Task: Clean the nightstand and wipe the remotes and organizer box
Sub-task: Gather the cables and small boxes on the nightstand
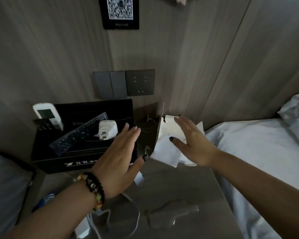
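A black organizer box [62,158] stands at the back left of the grey nightstand [188,190]. A long black remote [76,134] lies slanted across it, and a white remote [47,114] stands in its left slot beside a small dark remote [42,125]. A white plug adapter [108,129] rests on the box. My left hand [118,156] hovers flat, fingers apart, at the box's right end. My right hand [192,141] is spread open against a pile of white papers and tissue [166,149] at the nightstand's back right; it holds nothing that I can see.
A switch and socket panel [124,84] and a QR code card [120,12] are on the wood wall. A bed with white sheets [259,152] borders the right side. Cables [173,207] and a clear plastic piece [126,214] lie at the nightstand front. A white cable [148,124] lies behind the papers.
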`<state>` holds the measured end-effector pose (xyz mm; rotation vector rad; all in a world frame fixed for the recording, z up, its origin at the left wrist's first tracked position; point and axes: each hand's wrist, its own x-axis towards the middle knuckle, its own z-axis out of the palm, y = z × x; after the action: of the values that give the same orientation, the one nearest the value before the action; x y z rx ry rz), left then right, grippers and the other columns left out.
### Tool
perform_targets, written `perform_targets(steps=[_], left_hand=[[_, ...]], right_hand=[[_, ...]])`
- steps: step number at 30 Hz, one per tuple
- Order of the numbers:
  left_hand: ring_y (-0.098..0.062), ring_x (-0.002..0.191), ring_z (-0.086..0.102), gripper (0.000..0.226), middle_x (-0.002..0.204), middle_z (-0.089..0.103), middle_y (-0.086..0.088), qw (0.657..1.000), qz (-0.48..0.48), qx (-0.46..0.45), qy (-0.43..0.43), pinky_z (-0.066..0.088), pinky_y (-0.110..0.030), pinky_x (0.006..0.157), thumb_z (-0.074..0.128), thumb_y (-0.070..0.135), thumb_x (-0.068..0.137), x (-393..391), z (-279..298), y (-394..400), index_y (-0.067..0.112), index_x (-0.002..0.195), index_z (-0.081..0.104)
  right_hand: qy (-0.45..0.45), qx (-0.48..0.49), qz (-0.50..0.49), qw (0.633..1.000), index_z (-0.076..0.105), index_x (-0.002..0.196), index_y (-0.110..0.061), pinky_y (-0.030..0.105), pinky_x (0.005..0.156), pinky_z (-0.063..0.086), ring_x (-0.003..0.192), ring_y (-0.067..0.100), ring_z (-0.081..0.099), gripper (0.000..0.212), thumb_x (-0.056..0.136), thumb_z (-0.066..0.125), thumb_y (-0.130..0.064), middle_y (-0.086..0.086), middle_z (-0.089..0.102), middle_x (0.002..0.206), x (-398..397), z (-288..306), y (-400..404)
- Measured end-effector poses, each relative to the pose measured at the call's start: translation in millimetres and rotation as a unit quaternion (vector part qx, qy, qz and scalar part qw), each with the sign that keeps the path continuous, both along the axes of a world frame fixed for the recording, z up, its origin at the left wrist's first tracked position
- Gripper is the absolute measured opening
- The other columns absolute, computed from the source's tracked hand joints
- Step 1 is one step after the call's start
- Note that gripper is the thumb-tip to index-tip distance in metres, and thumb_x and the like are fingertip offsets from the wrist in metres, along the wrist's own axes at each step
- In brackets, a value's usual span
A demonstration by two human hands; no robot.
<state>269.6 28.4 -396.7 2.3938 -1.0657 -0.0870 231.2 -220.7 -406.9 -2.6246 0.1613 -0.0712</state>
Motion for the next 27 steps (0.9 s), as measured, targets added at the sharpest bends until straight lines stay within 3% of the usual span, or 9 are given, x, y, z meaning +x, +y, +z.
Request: perform_targets(steps=[2, 5, 8, 12, 20, 27], left_hand=[[0.008, 0.141, -0.020, 0.081, 0.156, -0.005, 0.017, 1.000, -0.014, -0.005, -0.027, -0.001, -0.016, 0.115, 0.018, 0.060, 0.083, 2.4, -7.3, -3.6, 0.021, 0.153, 0.005], [0.003, 0.143, -0.018, 0.080, 0.159, 0.003, 0.012, 0.995, -0.025, 0.005, -0.092, 0.003, -0.028, 0.119, 0.020, 0.060, 0.085, 4.5, -14.7, -2.7, 0.019, 0.153, 0.011], [0.005, 0.142, -0.020, 0.080, 0.159, 0.004, 0.013, 0.992, -0.020, 0.012, -0.123, -0.001, -0.022, 0.115, 0.020, 0.061, 0.084, 6.1, -17.1, 2.5, 0.021, 0.153, 0.010], [0.006, 0.142, -0.018, 0.076, 0.160, 0.003, 0.012, 0.990, 0.005, 0.000, -0.141, -0.001, -0.020, 0.114, 0.030, 0.054, 0.088, -2.8, -10.7, 8.4, 0.021, 0.153, 0.007], [0.004, 0.141, -0.023, 0.068, 0.160, -0.003, 0.014, 0.986, 0.062, -0.040, -0.148, 0.000, -0.030, 0.120, 0.041, 0.037, 0.098, -91.9, 5.9, 45.4, 0.020, 0.153, 0.005], [0.007, 0.142, -0.013, 0.068, 0.160, 0.000, 0.013, 0.979, 0.066, -0.070, -0.182, -0.001, -0.015, 0.112, 0.043, 0.034, 0.098, -166.1, 25.0, 68.5, 0.020, 0.153, 0.005]], right_hand=[[-0.033, -0.008, -0.003, 0.999, 0.022, 0.154, -0.014, 0.032, 0.121, 0.020, 0.150, 0.021, 0.018, 0.067, 0.098, 0.054, -0.033, 0.005, 0.021, 0.161, 5.7, -9.1, -3.3], [-0.070, -0.012, -0.004, 0.997, 0.022, 0.154, -0.016, 0.031, 0.120, 0.019, 0.149, 0.020, 0.018, 0.066, 0.098, 0.054, -0.032, 0.004, 0.021, 0.161, 11.0, -15.5, -3.3], [-0.095, -0.021, 0.015, 0.995, 0.025, 0.153, -0.019, 0.031, 0.118, 0.016, 0.151, 0.020, 0.013, 0.061, 0.099, 0.052, -0.034, 0.002, 0.015, 0.163, 10.5, -12.7, 3.0], [-0.122, -0.056, 0.026, 0.991, 0.018, 0.155, -0.015, 0.025, 0.117, 0.011, 0.151, 0.020, 0.011, 0.066, 0.100, 0.049, -0.035, 0.002, 0.011, 0.164, 1.7, 2.4, 14.7], [-0.180, -0.027, 0.033, 0.983, 0.021, 0.155, -0.010, 0.023, 0.117, 0.011, 0.151, 0.018, 0.013, 0.067, 0.100, 0.051, -0.032, 0.007, 0.017, 0.163, -78.9, 28.4, 44.5], [-0.208, -0.017, 0.046, 0.977, 0.023, 0.154, -0.011, 0.025, 0.114, 0.022, 0.142, 0.023, 0.033, 0.066, 0.099, 0.053, -0.030, 0.004, 0.019, 0.162, -162.2, 39.2, 73.7]])
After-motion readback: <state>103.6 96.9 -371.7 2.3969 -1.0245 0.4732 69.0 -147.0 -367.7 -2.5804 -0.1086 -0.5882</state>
